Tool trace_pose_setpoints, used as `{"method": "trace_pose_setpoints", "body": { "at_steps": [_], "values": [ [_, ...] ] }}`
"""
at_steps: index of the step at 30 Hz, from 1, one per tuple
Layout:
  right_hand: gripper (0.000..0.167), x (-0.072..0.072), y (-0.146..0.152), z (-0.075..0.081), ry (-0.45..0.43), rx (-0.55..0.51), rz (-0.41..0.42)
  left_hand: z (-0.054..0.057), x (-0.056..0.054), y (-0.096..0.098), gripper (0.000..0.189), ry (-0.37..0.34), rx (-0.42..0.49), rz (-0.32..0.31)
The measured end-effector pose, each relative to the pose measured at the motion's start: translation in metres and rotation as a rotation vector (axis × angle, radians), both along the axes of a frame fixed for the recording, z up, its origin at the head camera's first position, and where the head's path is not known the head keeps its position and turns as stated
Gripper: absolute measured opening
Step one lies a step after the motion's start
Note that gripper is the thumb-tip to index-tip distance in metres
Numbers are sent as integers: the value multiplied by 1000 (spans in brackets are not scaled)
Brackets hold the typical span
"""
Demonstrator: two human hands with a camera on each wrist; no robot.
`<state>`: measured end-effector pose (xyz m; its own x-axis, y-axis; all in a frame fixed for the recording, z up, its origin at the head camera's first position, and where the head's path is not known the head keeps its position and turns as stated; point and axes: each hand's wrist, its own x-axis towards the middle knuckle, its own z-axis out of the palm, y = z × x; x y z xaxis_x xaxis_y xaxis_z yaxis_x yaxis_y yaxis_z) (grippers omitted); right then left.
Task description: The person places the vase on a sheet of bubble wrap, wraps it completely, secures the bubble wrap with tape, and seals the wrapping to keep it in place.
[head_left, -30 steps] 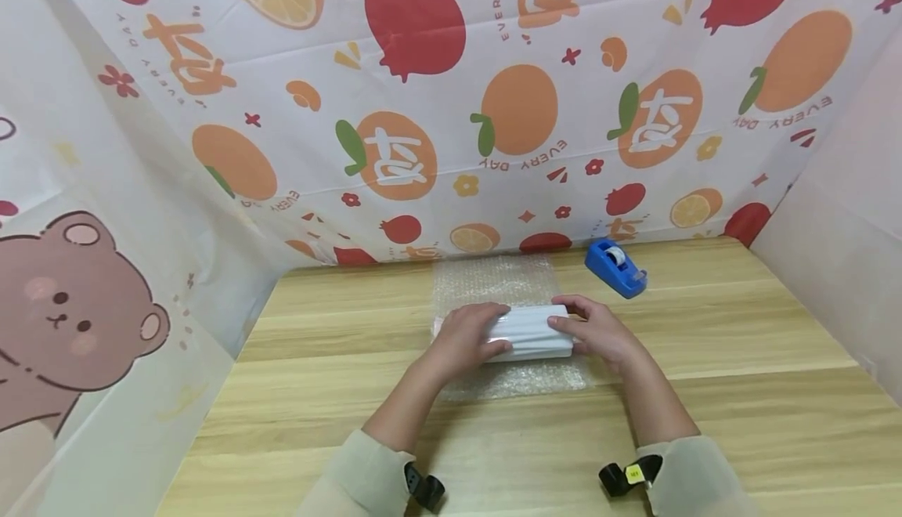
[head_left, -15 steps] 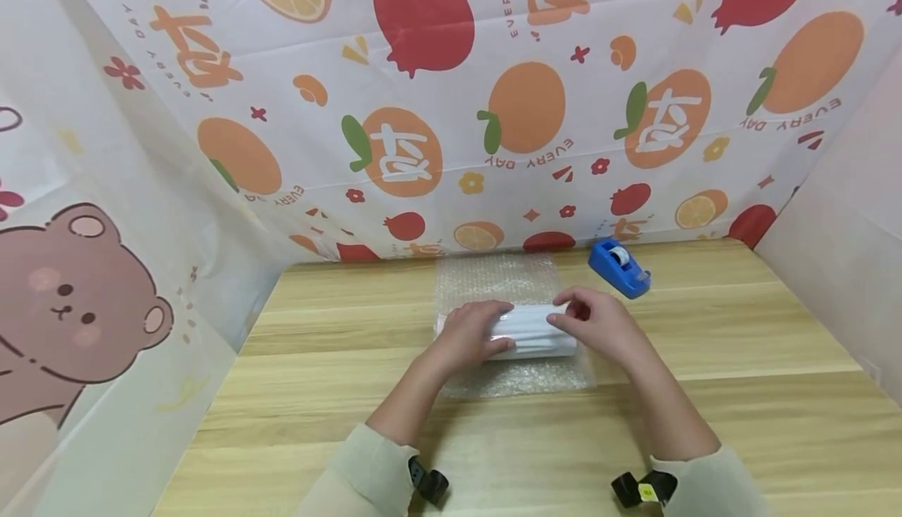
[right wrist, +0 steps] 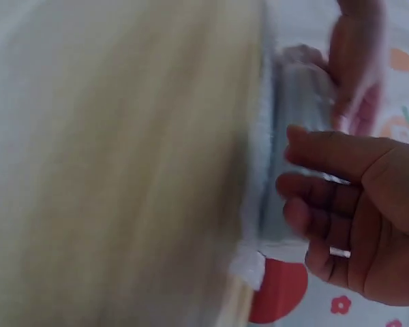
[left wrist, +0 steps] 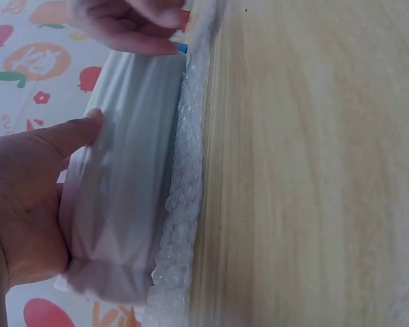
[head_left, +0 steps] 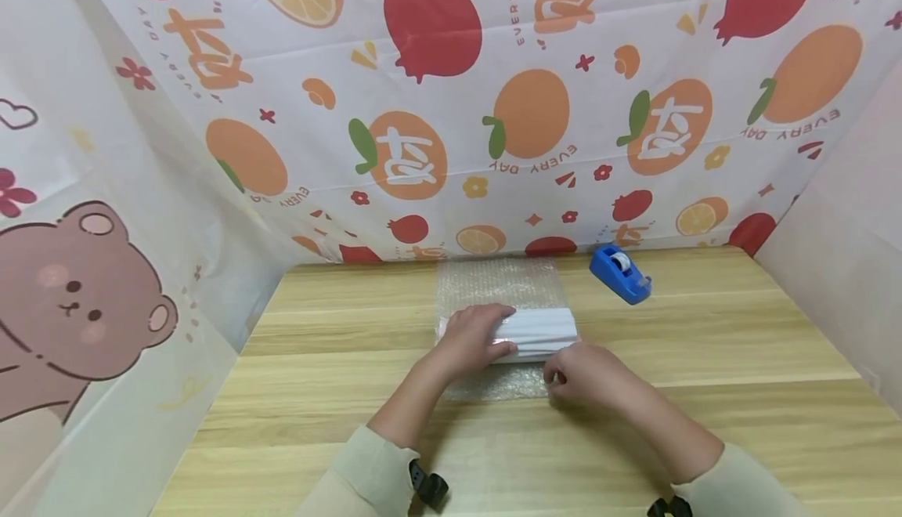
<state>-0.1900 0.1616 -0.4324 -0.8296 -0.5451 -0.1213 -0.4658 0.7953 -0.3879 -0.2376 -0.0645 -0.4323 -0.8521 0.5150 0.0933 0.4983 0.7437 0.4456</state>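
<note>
A white, pleated packet in clear film (head_left: 541, 327) lies lengthwise across a sheet of bubble wrap (head_left: 499, 282) on the wooden table. My left hand (head_left: 470, 338) grips the packet's left end, thumb on the near side and fingers toward the far side. Close to the bubble wrap's near right edge is my right hand (head_left: 590, 377). In the right wrist view its fingers (right wrist: 320, 189) are loosely curled, with nothing seen between them and the thumb. The bubble wrap's near strip (left wrist: 184, 163) runs along the packet in the left wrist view.
A blue tape dispenser (head_left: 620, 272) stands at the back right of the table (head_left: 705, 329). Behind the table hangs a fruit-print cloth (head_left: 451, 133). Another cloth with a bear (head_left: 84, 290) covers the left side.
My right hand has let go of the packet's right end and moved down toward the near edge of the bubble wrap. The left hand keeps its grip on the packet.
</note>
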Motion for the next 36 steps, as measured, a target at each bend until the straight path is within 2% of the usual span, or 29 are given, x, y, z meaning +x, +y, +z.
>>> {"method": "trace_pose_setpoints", "body": {
  "at_steps": [4, 6, 9, 11, 14, 16, 20, 25, 32, 36],
  "values": [
    [13, 3, -4, -11, 10, 68, -11, -3, 2, -1, 57, 1, 12, -7],
    [15, 4, -6, -14, 21, 77, -17, -5, 3, -1, 58, 26, 31, -7],
    [14, 3, -7, -17, 55, 78, -15, -7, 5, -1, 50, 126, 69, -32],
    [14, 3, -7, -19, 91, 81, -2, -7, 8, 0, 37, 205, 69, -67],
    [16, 3, -7, -21, 136, 85, 17, -6, 15, 3, 23, 265, 4, -128],
    [17, 4, -6, -21, 154, 87, 23, -5, 20, 4, 18, 244, -61, -148],
    [20, 3, -5, -19, 162, 92, 10, -4, 26, 3, 25, 191, -143, -144],
    [18, 3, -4, -13, 182, 90, -40, -3, 26, 1, 29, 195, -148, -157],
    [9, 0, -2, -1, 254, 43, -102, -3, 24, 1, 33, 228, -168, -164],
    [10, -3, 0, 2, 279, 38, -109, -3, 23, 1, 25, 241, -168, -159]
  ]
}}
